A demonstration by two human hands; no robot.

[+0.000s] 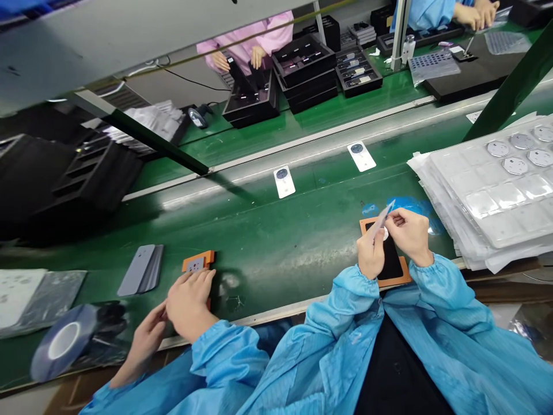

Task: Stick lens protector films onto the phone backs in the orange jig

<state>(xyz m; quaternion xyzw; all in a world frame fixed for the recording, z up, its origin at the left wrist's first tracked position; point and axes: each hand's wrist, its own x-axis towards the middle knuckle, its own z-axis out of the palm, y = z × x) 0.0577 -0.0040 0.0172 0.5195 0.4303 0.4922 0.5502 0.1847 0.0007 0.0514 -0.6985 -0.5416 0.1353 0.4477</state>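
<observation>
My left hand is closed on a thin pale panel, held tilted and nearly edge-on. Close against its upper part, my right hand is pinched; what lies between its fingertips is too small to make out. A small white round piece shows between the hands. Below them, an orange fixture with a black flat insert lies at the bench edge, partly hidden by my hands. Crumpled blue film lies on the green bench just behind my right hand.
White blister trays with round metal discs are stacked at right. Two white plates with dark circles, a nearer plate and a farther plate, lie ahead. At left, a co-worker's hands cover another orange fixture beside grey panels and a tape roll.
</observation>
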